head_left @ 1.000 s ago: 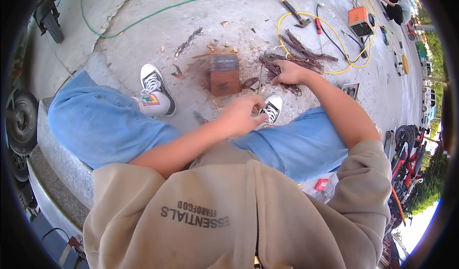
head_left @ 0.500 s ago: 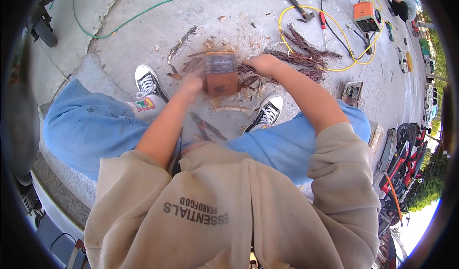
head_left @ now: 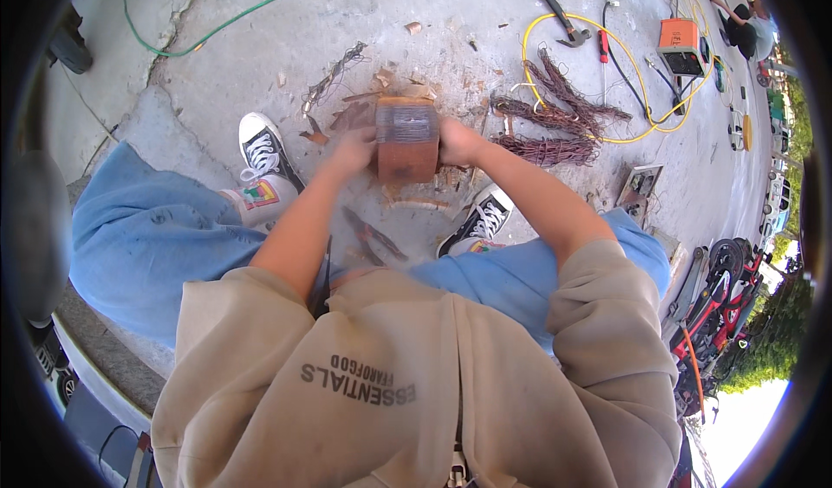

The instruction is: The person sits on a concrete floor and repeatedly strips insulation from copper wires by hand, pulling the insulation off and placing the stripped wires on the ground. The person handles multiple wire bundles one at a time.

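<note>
A rusty brown block with a band of grey windings (head_left: 406, 154) rests on the concrete between my feet. My left hand (head_left: 355, 150) is at its left side, blurred, with the fingers curled against it. My right hand (head_left: 459, 141) grips its right side. A heap of dark reddish wire (head_left: 546, 150) lies to the right of the block, and a small tangle of wire (head_left: 334, 76) lies up to the left. Pliers (head_left: 373, 237) lie below the block, between my legs. Debris surrounds the block.
A hammer (head_left: 568, 29), a red-handled screwdriver (head_left: 603, 48), a yellow hose (head_left: 617, 139), an orange machine (head_left: 679, 37) and cables lie at upper right, near a crouching person (head_left: 750, 33). A green hose (head_left: 243, 11) crosses behind; bikes (head_left: 724, 297) stand at right.
My right hand has moved left from the wire heap onto the block's right side. My left hand has moved up and left to the block's left side.
</note>
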The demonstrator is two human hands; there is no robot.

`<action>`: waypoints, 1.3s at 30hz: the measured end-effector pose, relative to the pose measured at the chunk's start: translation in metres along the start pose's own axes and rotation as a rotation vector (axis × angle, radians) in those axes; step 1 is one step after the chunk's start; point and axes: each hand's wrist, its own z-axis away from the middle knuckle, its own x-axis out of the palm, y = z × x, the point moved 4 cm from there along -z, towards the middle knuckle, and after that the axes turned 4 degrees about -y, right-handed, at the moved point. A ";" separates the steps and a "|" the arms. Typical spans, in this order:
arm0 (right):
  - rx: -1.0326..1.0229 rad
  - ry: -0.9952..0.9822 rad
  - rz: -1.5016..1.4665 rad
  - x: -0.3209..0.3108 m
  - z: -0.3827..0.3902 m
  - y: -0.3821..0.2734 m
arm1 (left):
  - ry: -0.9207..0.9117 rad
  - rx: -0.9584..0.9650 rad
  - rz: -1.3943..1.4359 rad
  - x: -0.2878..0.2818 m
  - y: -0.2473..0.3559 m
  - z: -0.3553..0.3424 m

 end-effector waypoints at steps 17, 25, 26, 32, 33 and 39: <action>0.216 -0.057 -0.915 0.010 0.002 -0.010 | 0.174 -0.192 0.821 -0.005 0.018 0.029; 0.233 -0.020 -0.928 0.030 0.002 0.003 | 0.291 -0.152 0.785 0.003 0.018 0.029; 0.293 0.006 -0.701 0.026 0.002 0.007 | 0.326 -0.110 0.745 0.002 0.021 0.030; 0.328 -0.108 0.324 -0.029 0.000 -0.008 | 0.602 0.044 -0.013 -0.029 0.024 0.027; 0.310 -0.110 0.353 -0.051 0.010 -0.043 | 0.642 0.026 -0.112 -0.031 0.051 0.053; 0.072 0.095 0.346 -0.099 0.035 -0.119 | 0.509 0.096 -0.735 -0.062 0.121 0.104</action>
